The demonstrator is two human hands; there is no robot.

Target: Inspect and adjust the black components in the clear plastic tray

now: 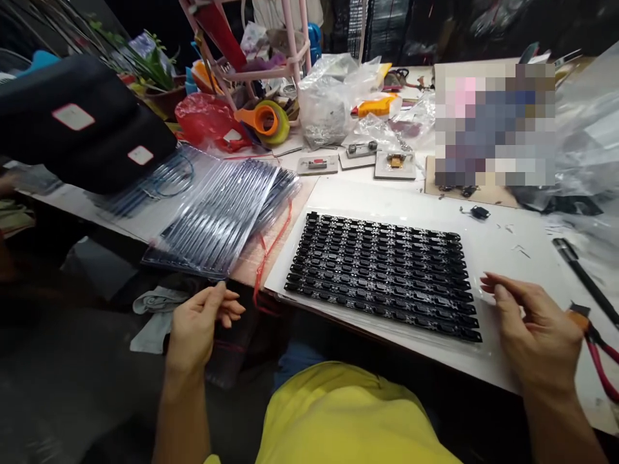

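Note:
Rows of black circuit board strips (382, 277) lie side by side on a clear plastic sheet (486, 309) on the white tabletop. My right hand (536, 325) is beside their right end, fingers apart and loosely bent, holding nothing. To the left, a stack of plastic-wrapped dark strips (207, 219) reaches over the table's front edge. At its near corner is my left hand (200, 322), thumb and forefinger pinched together at the edge of the plastic wrapping; the exact contact is too small to see clearly.
Red-handled pliers (599, 361) and a black pen-like tool (587, 274) lie at the right. Small metal fixtures (395, 164), a tape dispenser (265, 121) and plastic bags (326, 106) stand behind. A red string (264, 258) runs between stack and strips. A black padded object (82, 122) overhangs the left.

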